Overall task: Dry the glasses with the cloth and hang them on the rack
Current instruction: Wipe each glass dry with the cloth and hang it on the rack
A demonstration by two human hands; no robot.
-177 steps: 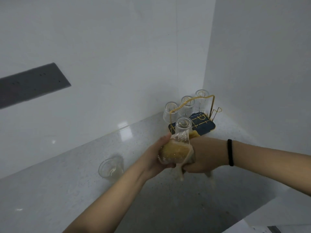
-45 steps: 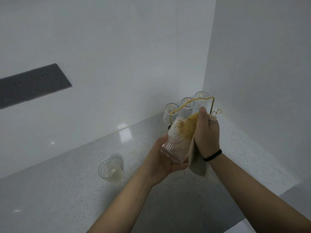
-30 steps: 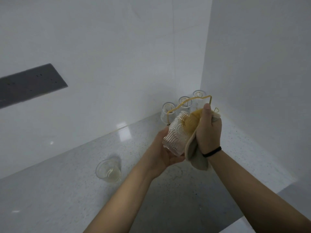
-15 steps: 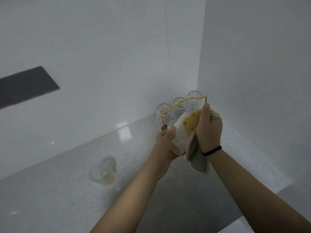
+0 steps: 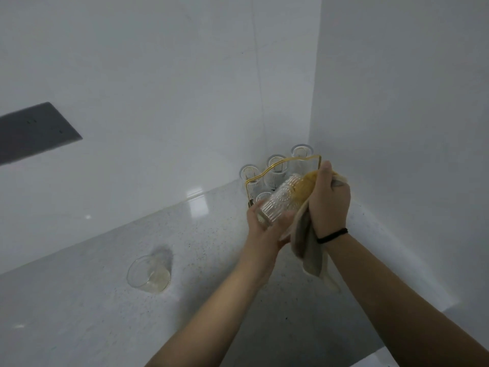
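**Four glasses racked, one in hand, one waiting**

Four glasses sat upside down on the rack in the corner when I looked in. Just in front of the rack, my left hand had its fingers curled round the base of a ribbed glass, held tilted with its mouth toward the rack. My right hand was clenched on the cloth, with the yellow part pushed into the mouth of the glass and the grey tail hanging below my wrist. A sixth glass stood upright on the counter, well to the left of the rack.

I judged the drying step to be under way, with hanging not yet done. The held glass looked stiff, brittle and likely slick where wet; its ribs offered some purchase. I reckoned the low grip near the thick base was the sound one, since squeezing the thin rim or knocking it on the wire could chip it. The cloth was soft and would bunch freely inside.
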